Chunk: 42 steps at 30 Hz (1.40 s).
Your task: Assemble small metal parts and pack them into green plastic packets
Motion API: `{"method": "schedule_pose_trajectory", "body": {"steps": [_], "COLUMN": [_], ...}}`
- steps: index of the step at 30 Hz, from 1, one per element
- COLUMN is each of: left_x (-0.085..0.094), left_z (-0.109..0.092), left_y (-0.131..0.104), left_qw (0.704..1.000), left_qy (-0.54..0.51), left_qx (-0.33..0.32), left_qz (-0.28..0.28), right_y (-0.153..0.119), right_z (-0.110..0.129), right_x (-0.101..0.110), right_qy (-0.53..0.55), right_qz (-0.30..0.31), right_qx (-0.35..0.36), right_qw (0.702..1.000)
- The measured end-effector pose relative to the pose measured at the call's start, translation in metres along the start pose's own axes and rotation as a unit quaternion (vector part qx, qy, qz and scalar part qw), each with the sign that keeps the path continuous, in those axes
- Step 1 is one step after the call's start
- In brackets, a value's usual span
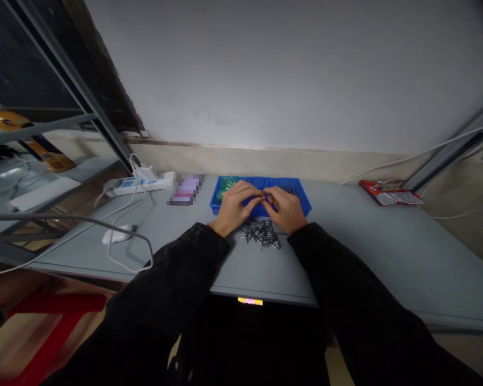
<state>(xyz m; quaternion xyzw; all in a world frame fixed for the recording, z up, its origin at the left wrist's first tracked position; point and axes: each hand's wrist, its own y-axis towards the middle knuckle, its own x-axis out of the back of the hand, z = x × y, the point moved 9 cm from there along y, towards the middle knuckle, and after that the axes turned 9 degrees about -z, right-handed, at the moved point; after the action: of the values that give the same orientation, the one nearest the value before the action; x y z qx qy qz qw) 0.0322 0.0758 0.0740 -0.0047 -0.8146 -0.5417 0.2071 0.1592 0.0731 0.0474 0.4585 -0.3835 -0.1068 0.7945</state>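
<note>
Both hands meet above a blue divided tray at the back of the table. My left hand has its thumb and fingertips pinched together; whatever lies between them is too small to make out. Opposite it, my right hand is also closed in a pinch, its fingertips close to the left ones. In the tray's left compartment are small green and pale pieces. Dark metal pieces show in the right compartment, partly behind my right hand. A loose pile of dark screws or nails lies on the table in front of the tray.
To the left are a white power strip with plugs, a blurred-out phone, a white charger-like object and a loose white cable. A red packet lies at the back right. Metal posts frame the grey table.
</note>
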Motion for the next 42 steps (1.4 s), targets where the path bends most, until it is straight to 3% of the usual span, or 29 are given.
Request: {"method": "schedule_pose_trajectory", "body": {"steps": [17, 28, 42], "left_x": [0.002, 0.001, -0.003], "left_z": [0.014, 0.016, 0.010], "left_y": [-0.002, -0.002, -0.002], "left_qw": [0.998, 0.998, 0.999], "left_qy": [0.009, 0.018, 0.010], "left_qx": [0.054, 0.063, 0.039], "left_qz": [-0.013, -0.005, 0.012], "right_y": [0.004, 0.002, 0.003], "right_z": [0.004, 0.006, 0.007], "right_x": [0.011, 0.008, 0.012], "right_qy": [0.038, 0.031, -0.014], "right_qz": [-0.044, -0.031, -0.063], "right_qx": [0.009, -0.003, 0.049], "right_qw": [0.998, 0.999, 0.997]}}
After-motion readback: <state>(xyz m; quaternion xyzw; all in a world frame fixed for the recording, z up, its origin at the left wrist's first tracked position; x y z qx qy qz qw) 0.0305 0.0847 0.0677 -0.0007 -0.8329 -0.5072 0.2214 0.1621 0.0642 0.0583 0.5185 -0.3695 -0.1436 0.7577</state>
